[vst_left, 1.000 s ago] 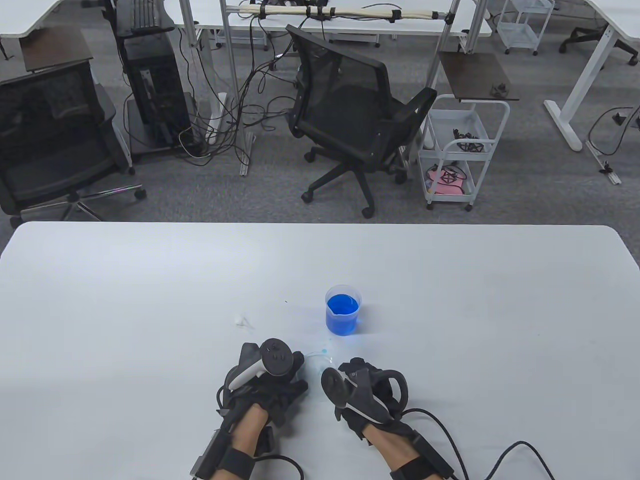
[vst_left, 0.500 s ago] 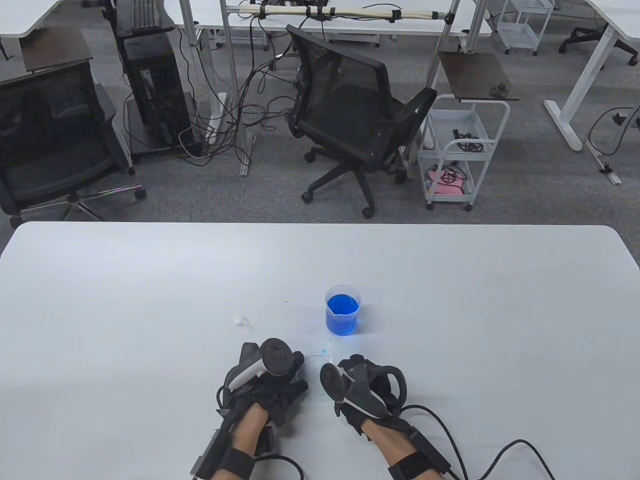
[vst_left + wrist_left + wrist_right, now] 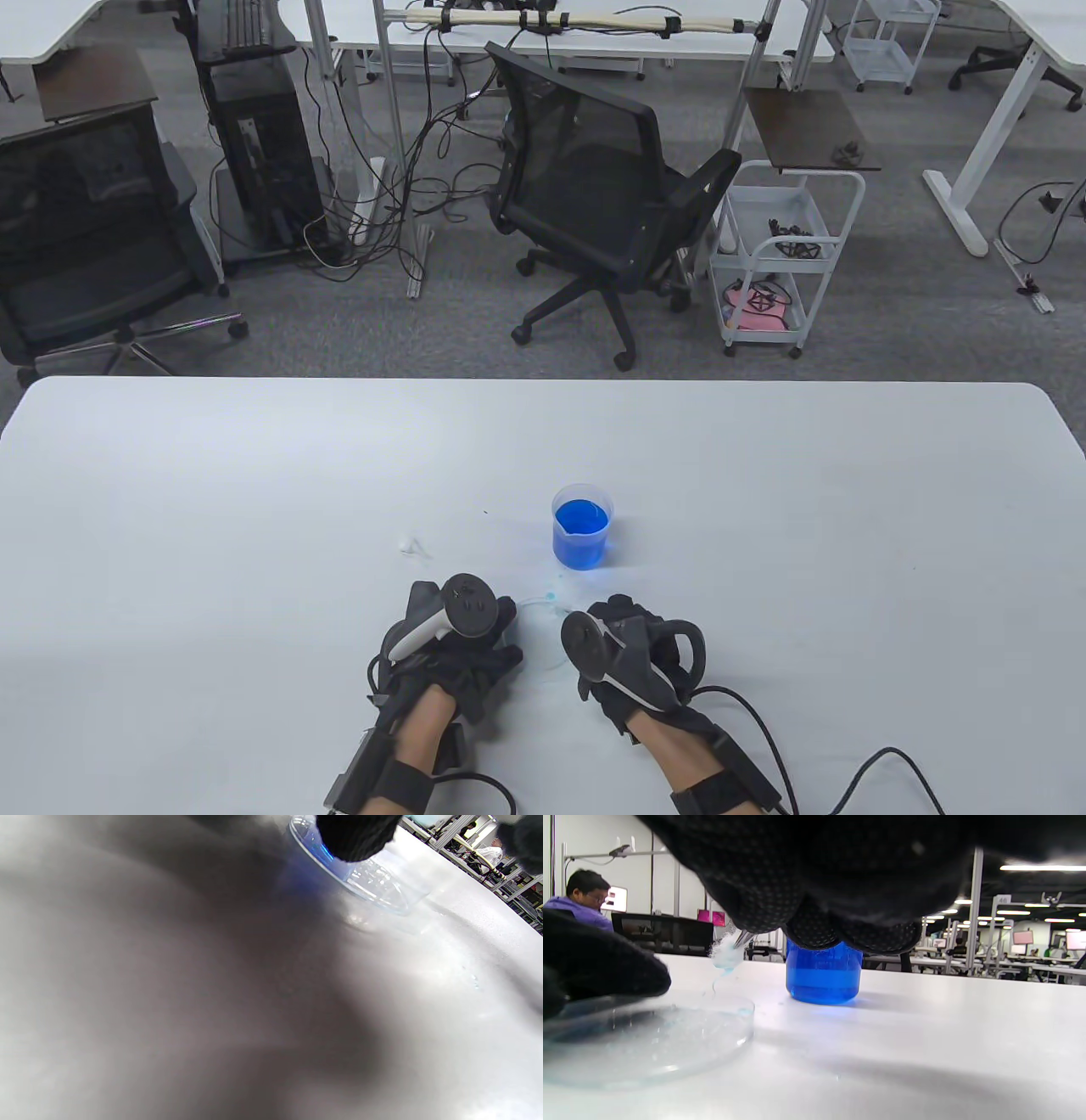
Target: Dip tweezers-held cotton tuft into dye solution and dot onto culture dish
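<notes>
A small clear beaker of blue dye point(image 3: 581, 525) stands mid-table; it also shows in the right wrist view point(image 3: 823, 974). A clear culture dish point(image 3: 543, 632) lies between my hands, also seen in the right wrist view point(image 3: 649, 1037) and the left wrist view point(image 3: 373, 882). My left hand point(image 3: 462, 632) rests at the dish's left edge, a fingertip point(image 3: 356, 834) touching its rim. My right hand point(image 3: 624, 645) grips metal tweezers point(image 3: 743, 938) that pinch a pale blue-tinged cotton tuft point(image 3: 725, 952) just above the dish's far side.
A loose white cotton scrap point(image 3: 411, 544) lies on the table left of the beaker. Small blue droplets point(image 3: 551, 592) spot the table point(image 3: 254, 509) near the dish. Glove cables point(image 3: 865, 764) trail off the near right edge.
My right hand has shifted a little to the right, uncovering more of the dish. My left hand and the beaker have not moved.
</notes>
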